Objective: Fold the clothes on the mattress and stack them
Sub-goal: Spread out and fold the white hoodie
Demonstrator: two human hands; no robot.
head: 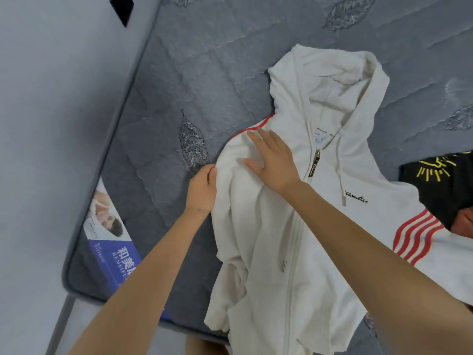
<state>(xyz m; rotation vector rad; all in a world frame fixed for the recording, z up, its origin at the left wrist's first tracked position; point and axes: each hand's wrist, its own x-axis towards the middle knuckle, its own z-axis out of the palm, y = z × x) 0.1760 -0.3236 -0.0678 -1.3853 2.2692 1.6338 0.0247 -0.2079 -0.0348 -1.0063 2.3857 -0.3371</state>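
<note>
A white zip hoodie [327,201] with red sleeve stripes lies front-up on the grey quilted mattress [179,85], hood pointing away from me. Its left sleeve is folded in over the chest. My left hand [202,188] grips the folded edge at the hoodie's left side. Flat on the cloth near the left shoulder, my right hand [273,162] presses down with straight fingers. The right sleeve with its red stripes [414,239] spreads out to the right.
A black garment with a yellow print [440,185] lies at the right, over the hoodie's right sleeve. A blue and white printed label [112,242] lies on the mattress's near-left corner. The mattress edge and a pale wall [51,124] run along the left.
</note>
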